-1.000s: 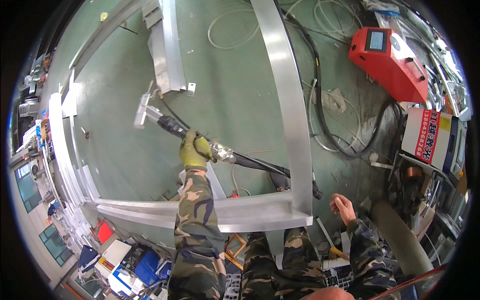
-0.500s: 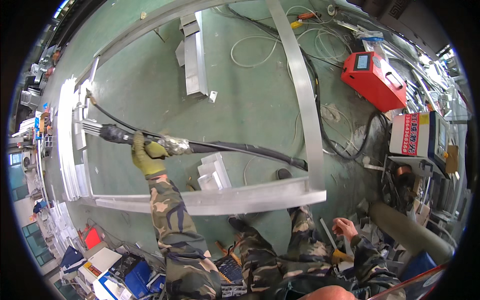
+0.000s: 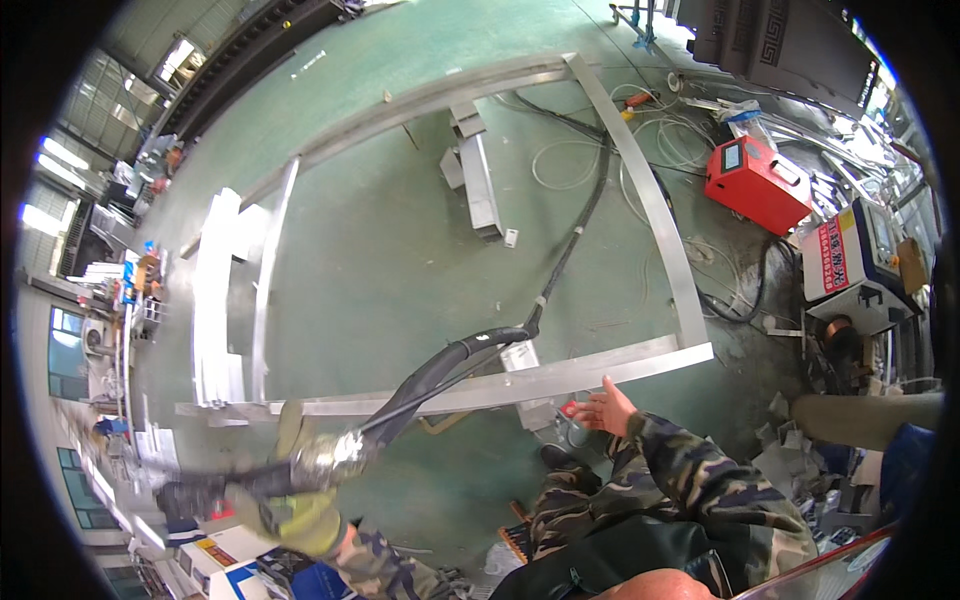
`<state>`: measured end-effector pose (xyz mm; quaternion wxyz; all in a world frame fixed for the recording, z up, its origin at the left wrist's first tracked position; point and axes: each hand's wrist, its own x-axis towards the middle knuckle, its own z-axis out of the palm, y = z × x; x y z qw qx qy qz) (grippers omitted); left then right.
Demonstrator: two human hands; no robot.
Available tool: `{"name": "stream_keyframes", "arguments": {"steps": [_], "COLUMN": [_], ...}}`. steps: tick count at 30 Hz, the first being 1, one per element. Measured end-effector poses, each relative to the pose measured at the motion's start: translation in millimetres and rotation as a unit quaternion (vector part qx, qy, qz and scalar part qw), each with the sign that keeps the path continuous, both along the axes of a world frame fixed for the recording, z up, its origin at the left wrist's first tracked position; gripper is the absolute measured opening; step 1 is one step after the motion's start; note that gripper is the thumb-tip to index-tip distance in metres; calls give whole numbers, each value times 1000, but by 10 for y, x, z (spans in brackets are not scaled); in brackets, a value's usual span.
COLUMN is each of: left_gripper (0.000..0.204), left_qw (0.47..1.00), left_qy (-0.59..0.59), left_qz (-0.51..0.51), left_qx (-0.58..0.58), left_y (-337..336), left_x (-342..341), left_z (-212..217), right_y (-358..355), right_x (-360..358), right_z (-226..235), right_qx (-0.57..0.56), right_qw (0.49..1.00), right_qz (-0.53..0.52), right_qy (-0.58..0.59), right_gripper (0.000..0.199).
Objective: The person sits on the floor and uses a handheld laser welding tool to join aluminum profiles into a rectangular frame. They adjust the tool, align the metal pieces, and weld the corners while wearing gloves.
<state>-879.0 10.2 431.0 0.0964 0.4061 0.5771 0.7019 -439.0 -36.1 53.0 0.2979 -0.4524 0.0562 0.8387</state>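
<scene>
My left hand [image 3: 290, 515], in a yellow-green glove, grips a welding torch [image 3: 215, 490] at the lower left, blurred by motion. Its thick black hose [image 3: 450, 360] runs up and right over the metal frame toward the machines. My right hand [image 3: 605, 410] is bare, fingers spread, holding nothing, just below the near bar of the large steel frame [image 3: 560, 375] lying on the green floor. Camouflage sleeves cover both arms.
A red welding machine [image 3: 755, 185] and a white wire-feed unit [image 3: 850, 265] stand at the right amid cables. Short metal sections [image 3: 478, 180] lie inside the frame. Stacked metal profiles [image 3: 215, 290] lie left. Boxes [image 3: 215, 560] sit by my left knee.
My left hand has swung the torch from the frame's middle out to the lower left. My right hand has risen toward the frame's near bar and opened its fingers.
</scene>
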Motion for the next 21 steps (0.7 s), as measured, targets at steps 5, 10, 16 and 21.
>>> {"name": "stream_keyframes", "arguments": {"steps": [5, 10, 16, 21], "left_gripper": [66, 68, 69, 70], "left_qw": [992, 987, 978, 981], "left_qy": [-18, 2, 15, 6], "left_qz": [113, 152, 193, 185], "left_qx": [-48, -55, -74, -65], "left_y": [-683, -1055, -1414, -1498], "left_x": [-283, -327, -546, -947], "left_z": [352, 659, 779, 720], "right_y": [775, 1776, 2120, 1967], "right_x": [-1109, -1625, -2144, -2181], "right_z": [189, 908, 1265, 419], "right_qx": [29, 93, -10, 46], "right_qw": [989, 874, 959, 912], "right_qz": [-84, -345, -250, -338], "right_qy": [121, 329, 134, 227], "right_gripper": [139, 143, 108, 42]}}
